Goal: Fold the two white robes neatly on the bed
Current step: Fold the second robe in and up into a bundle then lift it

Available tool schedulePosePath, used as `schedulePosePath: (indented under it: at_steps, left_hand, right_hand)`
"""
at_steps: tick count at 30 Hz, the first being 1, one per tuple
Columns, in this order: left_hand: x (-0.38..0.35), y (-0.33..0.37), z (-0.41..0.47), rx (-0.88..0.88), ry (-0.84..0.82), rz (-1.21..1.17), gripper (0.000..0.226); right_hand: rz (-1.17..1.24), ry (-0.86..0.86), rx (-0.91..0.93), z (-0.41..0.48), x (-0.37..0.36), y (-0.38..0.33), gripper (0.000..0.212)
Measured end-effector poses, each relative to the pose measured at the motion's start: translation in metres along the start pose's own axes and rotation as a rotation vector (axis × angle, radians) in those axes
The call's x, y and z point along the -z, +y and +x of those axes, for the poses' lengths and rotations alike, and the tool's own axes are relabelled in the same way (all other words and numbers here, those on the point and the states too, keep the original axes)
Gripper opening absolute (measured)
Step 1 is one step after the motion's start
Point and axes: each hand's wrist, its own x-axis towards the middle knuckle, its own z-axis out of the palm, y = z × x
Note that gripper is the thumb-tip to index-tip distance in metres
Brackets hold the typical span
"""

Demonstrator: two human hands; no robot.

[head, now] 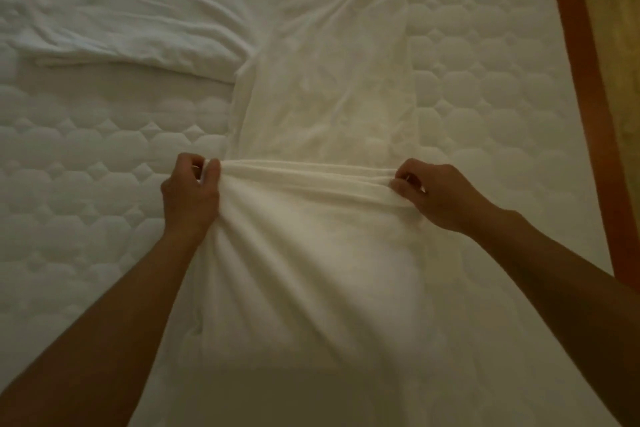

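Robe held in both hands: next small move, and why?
Probably carry the pinched edge forward and lay it over the flat far part. The left hand and right hand pinch the robe along a taut gathered edge; its far part lies flat on the mattress.

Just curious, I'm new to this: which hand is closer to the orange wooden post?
Right. The right hand pinches the robe nearer the wooden post; the left hand grips the robe's far side.
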Motion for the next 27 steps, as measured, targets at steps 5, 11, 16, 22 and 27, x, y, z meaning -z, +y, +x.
schedulePosePath:
  at_steps: [5, 11, 16, 22, 27]
  left_hand:
    - [-0.008, -0.005, -0.001, -0.021, 0.033, -0.084, 0.025]
    - [-0.016, -0.006, 0.005, 0.011, 0.051, -0.053, 0.035]
    - [0.001, 0.003, -0.075, 0.041, 0.15, -0.016, 0.06]
    - [0.039, -0.059, -0.19, 0.396, -0.182, 0.114, 0.042]
    - [0.046, -0.054, -0.198, 0.308, -0.04, -0.002, 0.042]
  right_hand:
    - [-0.053, 0.294, 0.078, 0.004, -0.006, 0.009, 0.045]
    - [-0.018, 0.392, -0.14, 0.02, -0.026, 0.002, 0.036]
    - [0.221, 0.546, -0.215, -0.05, -0.047, -0.068, 0.052]
    - [0.168, 0.419, -0.422, -0.16, -0.099, -0.081, 0.065]
    - [-0.092, 0.237, -0.289, -0.182, -0.12, -0.076, 0.067]
